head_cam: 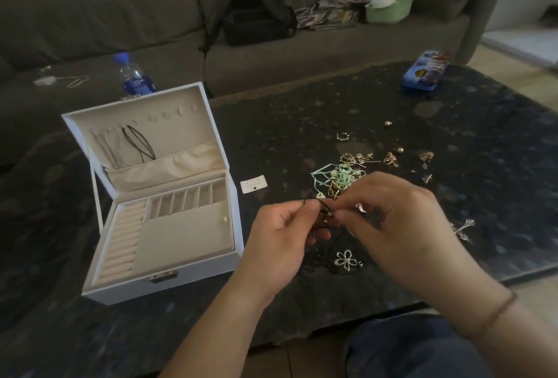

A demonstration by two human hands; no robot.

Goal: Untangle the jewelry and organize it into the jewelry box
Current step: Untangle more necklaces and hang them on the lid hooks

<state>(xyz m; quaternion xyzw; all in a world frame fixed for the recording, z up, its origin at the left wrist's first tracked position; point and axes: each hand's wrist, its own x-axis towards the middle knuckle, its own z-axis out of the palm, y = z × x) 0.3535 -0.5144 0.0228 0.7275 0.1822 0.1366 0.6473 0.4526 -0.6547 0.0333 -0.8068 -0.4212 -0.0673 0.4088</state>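
Head view: left hand and right hand both pinch a black cord above the table's near edge. Tangled jewelry lies mid-table; the open box sits toward the left edge.

Lighting, as I read it from the feed: dim, flat indoor light, brightest at the far right beyond the sofa. Soft focus throughout; jewelry pile just past the fingers lacks fine detail. Wide-angle bowing bends the table edge. Shadows faint, no glare.
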